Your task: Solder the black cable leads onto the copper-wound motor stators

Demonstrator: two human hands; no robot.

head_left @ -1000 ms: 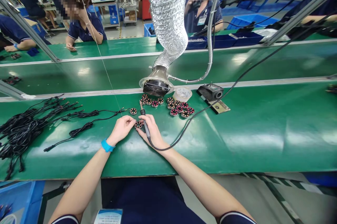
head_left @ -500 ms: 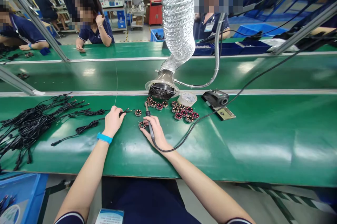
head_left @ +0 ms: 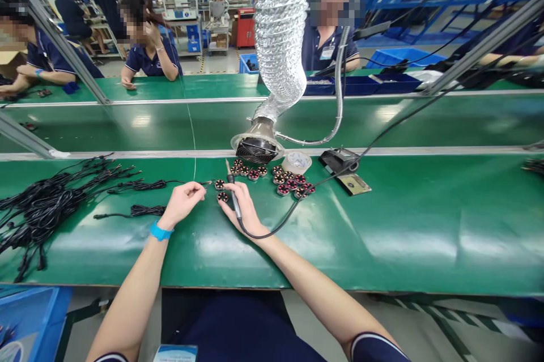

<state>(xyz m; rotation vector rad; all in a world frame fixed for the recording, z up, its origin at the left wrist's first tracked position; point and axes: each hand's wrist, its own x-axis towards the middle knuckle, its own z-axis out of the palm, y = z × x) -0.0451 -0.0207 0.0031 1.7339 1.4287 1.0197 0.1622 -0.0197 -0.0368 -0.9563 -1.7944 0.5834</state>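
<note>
My left hand (head_left: 183, 202) is closed in a pinch above the green work surface. A thin solder wire (head_left: 191, 130) hangs from above and runs into its fingers. A black cable passes behind this hand, and its stripped wire ends (head_left: 208, 183) show just past the fingertips. My right hand (head_left: 247, 208) grips a soldering iron (head_left: 235, 204), its tip pointing up and away from me. The thumb and fingers of that hand also touch a small round motor stator (head_left: 222, 197) with copper windings. Another stator (head_left: 219, 184) lies just beyond it.
Several stators (head_left: 291, 184) sit beside a tape roll (head_left: 296, 162), others below a fan hood (head_left: 257, 149). An iron stand (head_left: 345, 162) is to the right. Black cables (head_left: 55, 203) pile up at left, a coiled cable (head_left: 147, 211) nearer. Co-workers sit across the line.
My left hand has turned, and the black cable end it held now lies free beyond the fingers. My right hand has brought the stator nearer to the other one. The coiled cable has shifted slightly.
</note>
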